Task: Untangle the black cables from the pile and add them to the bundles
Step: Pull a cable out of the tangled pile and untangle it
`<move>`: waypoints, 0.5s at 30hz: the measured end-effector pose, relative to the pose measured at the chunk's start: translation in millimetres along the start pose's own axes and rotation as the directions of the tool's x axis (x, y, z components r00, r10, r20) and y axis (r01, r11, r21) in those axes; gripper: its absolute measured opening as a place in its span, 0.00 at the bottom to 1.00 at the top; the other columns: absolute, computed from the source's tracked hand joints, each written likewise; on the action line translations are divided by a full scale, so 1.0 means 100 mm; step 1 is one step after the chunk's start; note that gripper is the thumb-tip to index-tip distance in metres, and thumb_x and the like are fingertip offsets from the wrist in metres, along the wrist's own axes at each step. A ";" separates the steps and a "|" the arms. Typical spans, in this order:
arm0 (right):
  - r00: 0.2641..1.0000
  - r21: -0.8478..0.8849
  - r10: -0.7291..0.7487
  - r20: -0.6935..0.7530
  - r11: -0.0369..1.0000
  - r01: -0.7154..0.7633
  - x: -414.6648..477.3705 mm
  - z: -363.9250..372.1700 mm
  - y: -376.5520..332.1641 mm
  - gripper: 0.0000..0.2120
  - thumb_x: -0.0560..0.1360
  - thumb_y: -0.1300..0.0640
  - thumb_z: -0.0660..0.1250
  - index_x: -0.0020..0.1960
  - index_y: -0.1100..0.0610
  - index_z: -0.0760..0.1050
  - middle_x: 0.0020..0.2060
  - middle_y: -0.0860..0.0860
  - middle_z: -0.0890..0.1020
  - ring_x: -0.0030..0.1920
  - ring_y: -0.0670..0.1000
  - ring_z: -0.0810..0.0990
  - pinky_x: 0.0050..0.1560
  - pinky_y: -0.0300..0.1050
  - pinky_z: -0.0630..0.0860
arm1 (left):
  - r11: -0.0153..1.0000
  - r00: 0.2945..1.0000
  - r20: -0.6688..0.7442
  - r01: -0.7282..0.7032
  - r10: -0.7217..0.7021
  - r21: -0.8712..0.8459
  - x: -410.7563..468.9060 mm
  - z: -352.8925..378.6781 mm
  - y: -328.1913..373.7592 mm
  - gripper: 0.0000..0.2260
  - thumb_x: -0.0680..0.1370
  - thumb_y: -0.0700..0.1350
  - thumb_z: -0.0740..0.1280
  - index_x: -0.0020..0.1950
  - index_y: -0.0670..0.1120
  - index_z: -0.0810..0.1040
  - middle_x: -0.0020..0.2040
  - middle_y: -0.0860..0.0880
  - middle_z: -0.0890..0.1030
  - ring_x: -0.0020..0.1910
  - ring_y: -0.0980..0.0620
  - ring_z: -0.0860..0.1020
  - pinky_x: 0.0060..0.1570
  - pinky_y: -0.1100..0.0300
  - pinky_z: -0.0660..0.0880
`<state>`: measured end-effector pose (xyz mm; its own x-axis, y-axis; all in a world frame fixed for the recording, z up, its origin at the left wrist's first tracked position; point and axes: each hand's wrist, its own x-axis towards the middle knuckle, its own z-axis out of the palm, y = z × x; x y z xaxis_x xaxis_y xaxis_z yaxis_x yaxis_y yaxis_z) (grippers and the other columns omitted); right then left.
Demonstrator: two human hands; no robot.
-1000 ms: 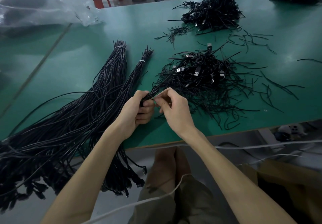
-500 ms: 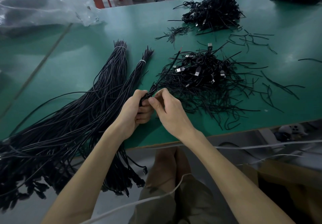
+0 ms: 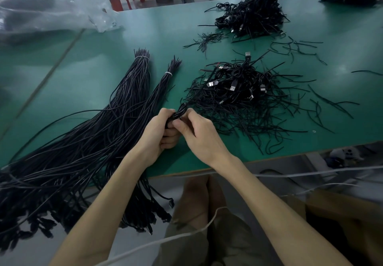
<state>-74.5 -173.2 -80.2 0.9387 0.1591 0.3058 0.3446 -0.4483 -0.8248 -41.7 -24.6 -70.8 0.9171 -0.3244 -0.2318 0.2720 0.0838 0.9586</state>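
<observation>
The left hand (image 3: 159, 136) is curled round a small clutch of black cables (image 3: 178, 112) just below centre frame. The right hand (image 3: 200, 138) meets it from the right and pinches the same clutch between thumb and forefinger. Both hands are closed on the cables; neither is free.

The step looks like gathering loose strands out of the pile (image 3: 238, 98). To do it well, the left hand should act as the fixed clamp with the cable ends kept level. The right hand should follow one strand at a time towards the pile and draw it out slowly. The plugs (image 3: 213, 83) on top of the pile are likely to catch on neighbouring loops, so a snag calls for lifting and shaking loose, not a harder pull. Short offcuts may ride along and should be dropped.

The held clutch runs on a slant, from the hands up and to the right into the near edge of the pile, which sits right of centre on the green counter (image 3: 99, 75). The two bundles (image 3: 124, 104) lie left of the hands, just beside them. Their long axes run from the lower left, where they hang over the counter edge, up to the centre of the frame. Their ends, bound with white ties (image 3: 142, 57), point away from the person. New cables should go in parallel with these, ends matched.
</observation>
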 end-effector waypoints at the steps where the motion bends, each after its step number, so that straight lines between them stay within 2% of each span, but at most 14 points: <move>1: 1.000 -0.001 -0.009 -0.007 1.000 0.009 0.00 0.00 0.01 0.13 0.84 0.49 0.63 0.50 0.60 0.74 0.43 0.51 0.80 0.44 0.52 0.79 0.46 0.58 0.76 | 1.000 1.000 0.004 0.000 0.000 0.000 0.00 0.00 0.00 0.18 0.81 0.52 0.56 0.30 0.52 0.63 0.25 0.54 0.58 0.22 0.54 0.53 0.20 0.61 0.51; 8: 0.996 0.008 -0.052 -0.076 0.999 0.053 0.01 0.01 0.05 0.10 0.85 0.55 0.63 0.48 0.59 0.75 0.39 0.49 0.82 0.38 0.50 0.78 0.40 0.57 0.76 | 1.000 0.999 0.030 -0.014 0.014 0.005 -0.01 0.02 0.02 0.20 0.83 0.51 0.53 0.30 0.52 0.63 0.25 0.53 0.57 0.21 0.54 0.52 0.19 0.63 0.51; 12: 0.991 -0.019 -0.090 -0.097 0.996 0.089 0.01 0.02 0.05 0.10 0.85 0.54 0.62 0.45 0.56 0.73 0.35 0.39 0.75 0.34 0.44 0.75 0.36 0.48 0.74 | 1.000 1.000 -0.006 -0.005 0.005 0.021 -0.01 0.02 0.02 0.20 0.83 0.51 0.54 0.30 0.51 0.63 0.25 0.52 0.57 0.22 0.53 0.52 0.20 0.62 0.52; 15: 0.990 -0.028 -0.100 -0.099 0.995 0.097 0.01 0.03 0.05 0.11 0.85 0.54 0.62 0.46 0.57 0.74 0.35 0.39 0.75 0.34 0.44 0.75 0.36 0.43 0.72 | 0.999 1.000 -0.024 -0.008 0.009 0.038 0.01 0.01 0.01 0.19 0.81 0.51 0.55 0.30 0.51 0.64 0.25 0.52 0.58 0.23 0.52 0.53 0.20 0.62 0.54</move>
<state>-72.2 -172.8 -85.6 0.8945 0.1149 0.4321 0.4341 -0.4551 -0.7775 -41.0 -25.8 -70.1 0.9264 -0.3006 -0.2269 0.2531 0.0507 0.9661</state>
